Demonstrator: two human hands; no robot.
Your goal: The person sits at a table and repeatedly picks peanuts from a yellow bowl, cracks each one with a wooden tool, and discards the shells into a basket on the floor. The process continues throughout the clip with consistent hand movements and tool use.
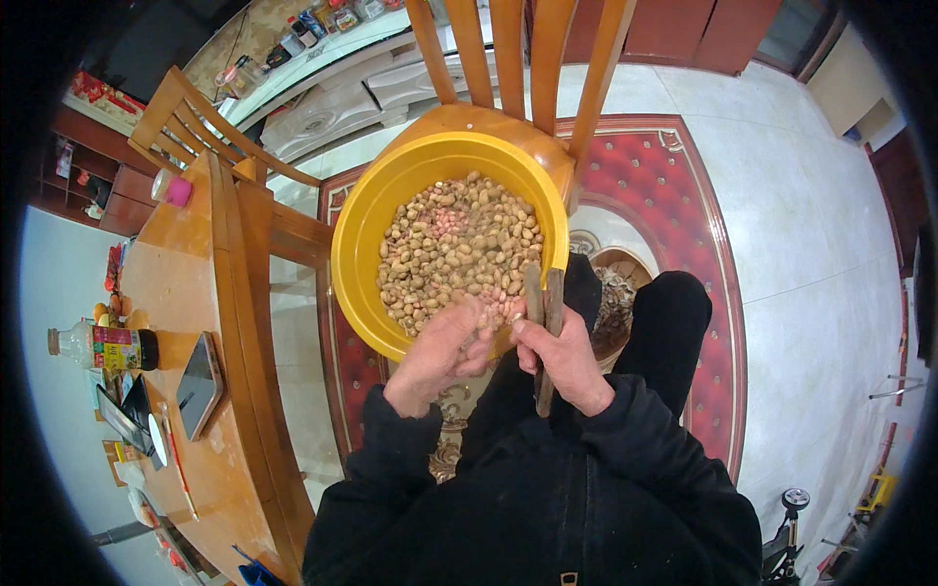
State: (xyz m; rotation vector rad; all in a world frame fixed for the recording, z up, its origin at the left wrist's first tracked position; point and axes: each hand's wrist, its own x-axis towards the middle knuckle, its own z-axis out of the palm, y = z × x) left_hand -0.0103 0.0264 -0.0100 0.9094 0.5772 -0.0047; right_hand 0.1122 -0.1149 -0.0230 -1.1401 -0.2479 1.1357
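Note:
A yellow plastic basin (352, 212) stands on the seat of a wooden chair (432, 121) before me. It holds unshelled peanuts (469, 253), with pink shelled kernels (448, 221) in a patch at the middle and more near the front edge. My right hand (564, 351) grips a wooden nutcracker-like clamp (555, 300) made of two strips, its tips over the basin's right front rim. Blurred by motion, my left hand (443, 344) hangs over the near rim with curled fingers, close to the right fingertips. Whether it holds a peanut is hidden.
Peanut shells (615, 293) fill a round bin (623, 260) on the red patterned rug (645, 161), beside my legs. To the left a wooden table (242, 469) carries a smartphone (199, 388), a bottle (110, 348) and a pink cup (176, 192). Another chair (212, 124) stands behind it.

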